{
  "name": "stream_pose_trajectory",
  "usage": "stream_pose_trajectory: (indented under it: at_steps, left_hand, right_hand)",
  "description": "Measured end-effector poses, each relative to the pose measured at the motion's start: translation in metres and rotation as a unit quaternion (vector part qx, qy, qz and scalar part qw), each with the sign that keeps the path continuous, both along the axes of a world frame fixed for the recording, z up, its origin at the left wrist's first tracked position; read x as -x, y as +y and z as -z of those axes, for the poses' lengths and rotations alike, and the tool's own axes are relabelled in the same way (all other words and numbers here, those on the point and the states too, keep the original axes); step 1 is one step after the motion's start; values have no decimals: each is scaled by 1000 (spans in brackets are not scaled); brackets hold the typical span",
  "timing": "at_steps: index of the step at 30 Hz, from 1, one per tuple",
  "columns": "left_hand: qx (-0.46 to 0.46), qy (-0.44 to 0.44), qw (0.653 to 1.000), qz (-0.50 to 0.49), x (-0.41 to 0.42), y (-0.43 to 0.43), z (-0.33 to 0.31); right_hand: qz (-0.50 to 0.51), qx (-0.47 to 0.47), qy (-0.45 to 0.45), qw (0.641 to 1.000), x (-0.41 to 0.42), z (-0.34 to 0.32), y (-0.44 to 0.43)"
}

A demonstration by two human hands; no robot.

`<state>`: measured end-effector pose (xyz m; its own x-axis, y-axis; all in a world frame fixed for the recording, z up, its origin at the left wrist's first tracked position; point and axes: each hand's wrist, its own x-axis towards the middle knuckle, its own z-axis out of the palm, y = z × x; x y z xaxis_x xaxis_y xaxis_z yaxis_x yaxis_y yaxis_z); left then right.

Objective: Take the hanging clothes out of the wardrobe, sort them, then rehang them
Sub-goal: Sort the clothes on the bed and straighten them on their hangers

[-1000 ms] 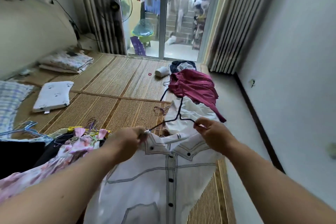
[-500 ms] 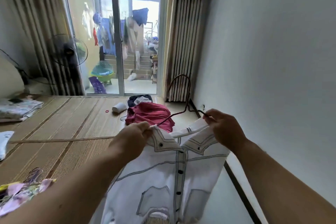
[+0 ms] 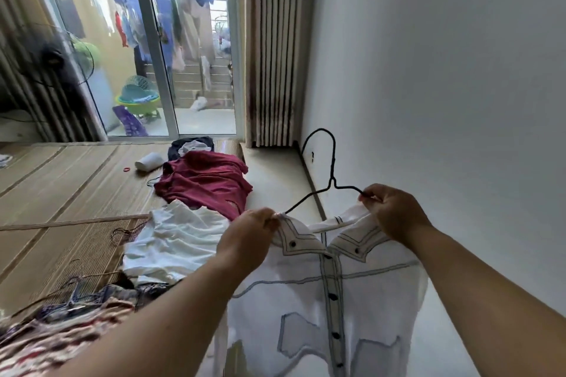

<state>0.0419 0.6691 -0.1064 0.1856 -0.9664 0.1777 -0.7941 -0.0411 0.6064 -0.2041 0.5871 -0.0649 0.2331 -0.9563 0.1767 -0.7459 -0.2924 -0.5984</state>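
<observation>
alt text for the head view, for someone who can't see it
Two hands hold a white shirt on a black hanger before a bare wall: the left hand pinches its shoulder, the right hand the hanger's arm. Behind, a maroon top and white garment lie on a mat.

Head view, facing forward and down, close above hands [image 3: 395, 211]

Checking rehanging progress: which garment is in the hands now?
The white shirt with dark stitching: the left hand and right hand grip its shoulders on the black wire hanger. The plain white garment and maroon garment lie on the mat.
</observation>
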Motion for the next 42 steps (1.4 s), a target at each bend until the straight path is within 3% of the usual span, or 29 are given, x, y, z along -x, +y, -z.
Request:
stream_pose_trajectory:
  at_steps: [14,30,36,42]
  left_hand:
    - [-21,124,991,-38,-11,-181,54]
    - [-31,182,981,-59,-181,-494,49]
    - [-57,221,962,-149,-228,-605,85]
    - [-85,210,935,-274,-280,-705,105]
  right_hand:
    - [0,2,22,1000,-26,31,-193]
    - [-61,31,52,996,-213,22,-545]
    - [-135,13,39,990,-286,64,-681]
    - [-241,-72,67,966,-373,88,-823]
